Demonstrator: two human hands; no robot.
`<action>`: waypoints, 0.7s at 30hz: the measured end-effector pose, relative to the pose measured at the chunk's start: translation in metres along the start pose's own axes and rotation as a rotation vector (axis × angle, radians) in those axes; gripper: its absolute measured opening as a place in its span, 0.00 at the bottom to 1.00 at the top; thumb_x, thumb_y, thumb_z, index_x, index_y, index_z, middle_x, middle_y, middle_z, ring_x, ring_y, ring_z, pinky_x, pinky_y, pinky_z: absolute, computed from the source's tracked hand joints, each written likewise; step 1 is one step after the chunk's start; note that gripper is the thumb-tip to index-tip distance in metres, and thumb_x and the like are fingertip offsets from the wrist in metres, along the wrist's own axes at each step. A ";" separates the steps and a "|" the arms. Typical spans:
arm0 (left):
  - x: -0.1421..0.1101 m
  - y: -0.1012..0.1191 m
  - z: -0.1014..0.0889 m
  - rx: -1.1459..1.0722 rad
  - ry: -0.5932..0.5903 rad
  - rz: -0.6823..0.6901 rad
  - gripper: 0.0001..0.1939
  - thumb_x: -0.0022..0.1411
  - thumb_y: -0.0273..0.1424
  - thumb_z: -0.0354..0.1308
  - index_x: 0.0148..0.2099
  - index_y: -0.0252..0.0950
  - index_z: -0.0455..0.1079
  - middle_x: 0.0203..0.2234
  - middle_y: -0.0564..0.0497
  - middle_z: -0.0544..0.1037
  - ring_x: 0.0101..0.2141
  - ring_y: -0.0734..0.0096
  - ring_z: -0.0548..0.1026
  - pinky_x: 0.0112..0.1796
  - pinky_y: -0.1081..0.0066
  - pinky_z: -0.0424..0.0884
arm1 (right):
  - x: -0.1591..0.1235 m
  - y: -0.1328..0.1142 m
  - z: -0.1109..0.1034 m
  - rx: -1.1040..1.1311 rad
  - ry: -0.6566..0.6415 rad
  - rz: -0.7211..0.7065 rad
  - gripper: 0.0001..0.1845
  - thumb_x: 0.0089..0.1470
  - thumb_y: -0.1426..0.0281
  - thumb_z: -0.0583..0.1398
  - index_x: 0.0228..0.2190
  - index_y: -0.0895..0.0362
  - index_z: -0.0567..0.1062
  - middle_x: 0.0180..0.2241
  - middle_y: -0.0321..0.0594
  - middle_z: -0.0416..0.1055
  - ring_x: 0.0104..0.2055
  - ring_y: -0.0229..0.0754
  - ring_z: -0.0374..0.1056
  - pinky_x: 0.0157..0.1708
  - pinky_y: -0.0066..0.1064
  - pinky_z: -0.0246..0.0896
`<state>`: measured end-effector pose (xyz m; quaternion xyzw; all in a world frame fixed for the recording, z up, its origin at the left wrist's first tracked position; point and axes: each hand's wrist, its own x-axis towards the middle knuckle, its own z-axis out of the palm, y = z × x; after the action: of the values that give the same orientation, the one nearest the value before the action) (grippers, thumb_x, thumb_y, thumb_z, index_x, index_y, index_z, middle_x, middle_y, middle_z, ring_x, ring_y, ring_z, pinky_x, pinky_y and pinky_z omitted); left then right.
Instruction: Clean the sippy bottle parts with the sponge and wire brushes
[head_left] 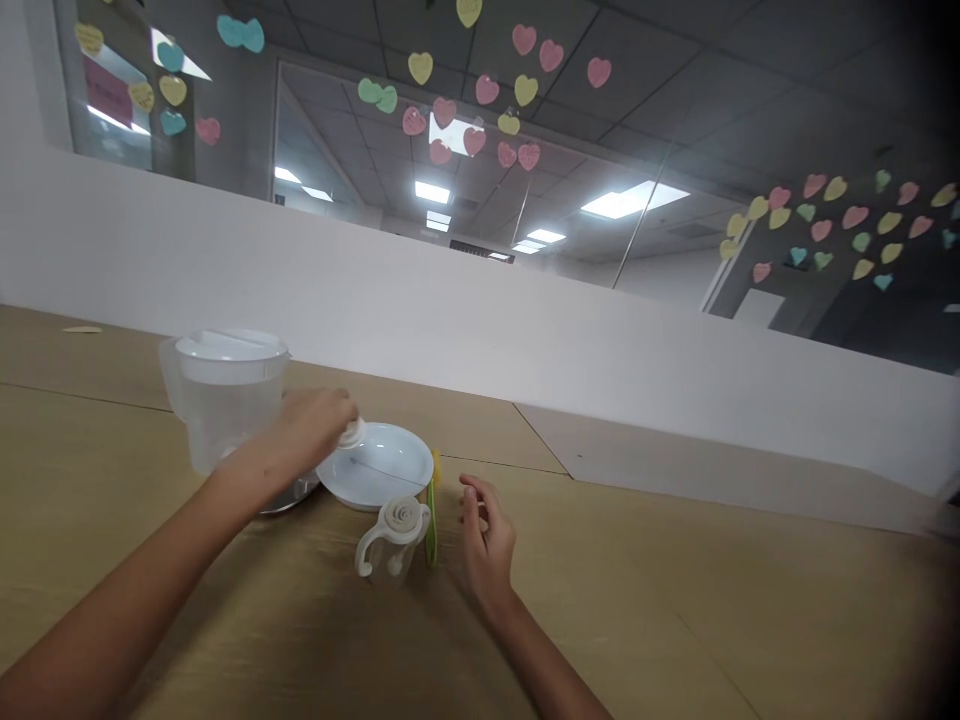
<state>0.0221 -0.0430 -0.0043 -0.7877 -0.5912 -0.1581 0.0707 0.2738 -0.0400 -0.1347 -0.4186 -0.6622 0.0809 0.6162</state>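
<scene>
My left hand (319, 425) is closed around a small white round piece (352, 434) with a ridged edge, held over the left rim of a white shallow dish (375, 492); its exact kind is hidden by the fingers. In front of the dish stands a small clear cup (395, 560) with white handles and a white top marked with rings. Beside it lies a thin green-handled utensil (431, 530) with a yellow end. To the right, my right hand (489, 545) hovers with loosely curled fingers apart and nothing in them.
A clear pitcher (231, 410) with a white lid stands behind my left forearm. A shiny metal edge (292, 495) shows under that wrist. The wooden table (675, 590) meets a white wall (450, 310) below a window with heart-shaped notes. A thin pale piece (82, 329) lies far left.
</scene>
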 end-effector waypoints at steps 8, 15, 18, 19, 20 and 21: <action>-0.026 0.076 0.009 0.064 0.037 0.598 0.08 0.62 0.24 0.51 0.38 0.36 0.71 0.36 0.48 0.74 0.35 0.66 0.72 0.31 0.70 0.64 | -0.006 -0.007 -0.010 -0.063 -0.032 -0.596 0.24 0.56 0.65 0.55 0.54 0.56 0.63 0.43 0.49 0.72 0.41 0.48 0.70 0.37 0.40 0.68; -0.025 0.072 0.021 -0.093 0.029 0.615 0.07 0.65 0.25 0.49 0.39 0.36 0.69 0.36 0.48 0.75 0.36 0.68 0.72 0.33 0.71 0.63 | -0.007 -0.012 -0.007 -0.112 -0.048 -0.576 0.24 0.55 0.66 0.56 0.53 0.57 0.62 0.44 0.51 0.73 0.45 0.51 0.71 0.40 0.41 0.70; -0.019 0.066 0.016 -0.390 -0.084 0.571 0.11 0.67 0.33 0.46 0.39 0.37 0.69 0.33 0.52 0.76 0.34 0.71 0.73 0.34 0.73 0.63 | -0.011 -0.014 -0.007 -0.110 -0.025 -0.534 0.24 0.54 0.67 0.56 0.53 0.57 0.63 0.43 0.51 0.74 0.43 0.49 0.73 0.37 0.37 0.72; -0.016 0.064 0.015 -0.467 -0.113 0.570 0.12 0.67 0.35 0.47 0.39 0.38 0.70 0.33 0.53 0.77 0.34 0.71 0.72 0.34 0.73 0.62 | -0.012 -0.015 -0.007 -0.107 -0.015 -0.519 0.24 0.54 0.68 0.56 0.53 0.57 0.63 0.43 0.51 0.74 0.43 0.49 0.73 0.36 0.36 0.73; -0.013 0.063 0.014 -0.529 -0.135 0.571 0.12 0.67 0.36 0.48 0.39 0.38 0.71 0.33 0.53 0.77 0.34 0.72 0.72 0.34 0.74 0.62 | -0.013 -0.016 -0.007 -0.101 -0.005 -0.508 0.24 0.54 0.68 0.56 0.53 0.57 0.63 0.43 0.51 0.74 0.42 0.49 0.73 0.36 0.36 0.73; -0.011 0.061 0.014 -0.585 -0.154 0.571 0.12 0.66 0.36 0.49 0.39 0.37 0.72 0.33 0.53 0.77 0.34 0.73 0.72 0.34 0.75 0.62 | -0.014 -0.016 -0.007 -0.094 0.003 -0.501 0.23 0.55 0.68 0.55 0.52 0.57 0.64 0.42 0.50 0.74 0.42 0.48 0.73 0.36 0.35 0.73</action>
<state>0.0798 -0.0665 -0.0164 -0.9165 -0.2826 -0.2340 -0.1595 0.2706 -0.0623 -0.1333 -0.2698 -0.7472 -0.1059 0.5980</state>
